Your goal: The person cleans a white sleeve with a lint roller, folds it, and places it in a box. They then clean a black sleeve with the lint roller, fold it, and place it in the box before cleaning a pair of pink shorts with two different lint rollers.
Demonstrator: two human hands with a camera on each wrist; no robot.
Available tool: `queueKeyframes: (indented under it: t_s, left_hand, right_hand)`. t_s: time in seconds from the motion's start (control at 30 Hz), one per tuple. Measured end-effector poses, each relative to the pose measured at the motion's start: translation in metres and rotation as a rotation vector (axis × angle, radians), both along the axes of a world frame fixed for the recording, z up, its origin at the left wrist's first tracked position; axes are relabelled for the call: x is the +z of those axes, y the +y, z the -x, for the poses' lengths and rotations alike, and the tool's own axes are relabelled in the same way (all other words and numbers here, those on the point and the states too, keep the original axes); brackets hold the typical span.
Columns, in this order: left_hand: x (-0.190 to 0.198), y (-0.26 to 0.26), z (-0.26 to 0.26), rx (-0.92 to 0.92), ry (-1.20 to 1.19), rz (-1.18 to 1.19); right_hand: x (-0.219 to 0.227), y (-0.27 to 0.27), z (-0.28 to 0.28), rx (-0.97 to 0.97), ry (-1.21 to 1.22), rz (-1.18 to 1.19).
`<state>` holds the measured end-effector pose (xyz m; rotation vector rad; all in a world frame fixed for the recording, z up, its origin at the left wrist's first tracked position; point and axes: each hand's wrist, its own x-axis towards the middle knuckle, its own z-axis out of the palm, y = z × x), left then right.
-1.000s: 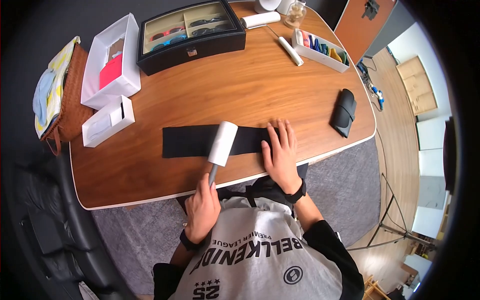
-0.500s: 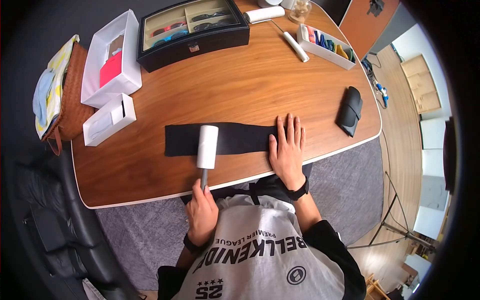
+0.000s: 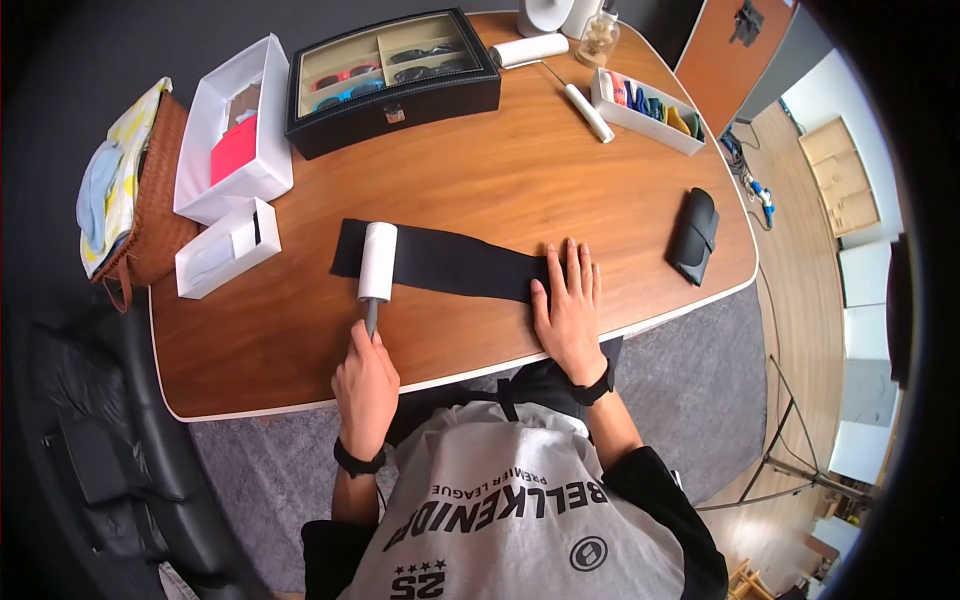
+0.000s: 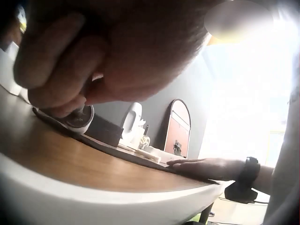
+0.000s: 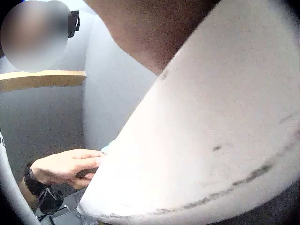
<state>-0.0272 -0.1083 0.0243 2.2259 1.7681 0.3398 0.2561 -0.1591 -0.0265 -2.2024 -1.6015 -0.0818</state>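
A lint roller [image 3: 377, 262] with a white head and grey handle is gripped by my left hand [image 3: 365, 390]. Its head lies across the left part of a long black strip of fabric [image 3: 455, 262] spread on the table. My right hand [image 3: 571, 315] rests flat on the strip's right end, fingers straight and pointing away from me. The left wrist view shows my left hand's curled fingers [image 4: 61, 70] around the handle, with the end of the roller beyond them. In the right wrist view, the table's pale edge hides most of my right hand's work.
A black glasses box [image 3: 395, 110] stands at the back, beside white bins [image 3: 265, 150] and a woven basket [image 3: 165, 190]. Farther right are another roller [image 3: 588, 112], a white tray of rolled cloths [image 3: 650, 125] and a black glasses case [image 3: 692, 238]. The table [image 3: 480, 180] has a white edge.
My left hand has moved the lint roller leftward along the strip. The strip's left end has shifted away from me, so it now lies slanted. My right hand stays on the right end.
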Motion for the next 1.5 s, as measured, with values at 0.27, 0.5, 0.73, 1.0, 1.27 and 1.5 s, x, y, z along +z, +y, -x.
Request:
queueKeyframes:
  t_s: [0.27,0.5,0.73,1.0,1.27,1.5]
  left_hand:
    - [-0.001,0.015,-0.004,-0.054,-0.090,-0.135]
    - [-0.003,-0.034,-0.045,-0.173,-0.122,-0.053]
    - [-0.013,-0.034,-0.033,-0.057,-0.016,-0.047]
    - [-0.021,0.016,0.037,0.153,0.032,-0.105]
    - [-0.055,0.032,0.079,0.301,-0.149,-0.230]
    - [-0.074,0.023,0.077,0.334,-0.307,-0.422]
  right_hand:
    - [0.000,-0.009,0.001,0.016,-0.028,0.002]
    - [-0.003,-0.009,0.002,0.019,-0.083,-0.001]
    - [-0.001,-0.009,0.004,0.013,-0.074,-0.017]
    - [-0.004,-0.010,0.003,0.014,-0.090,-0.052]
    - [-0.007,-0.011,0.002,0.005,-0.018,-0.141]
    - [-0.013,-0.026,-0.008,0.072,0.312,-0.481]
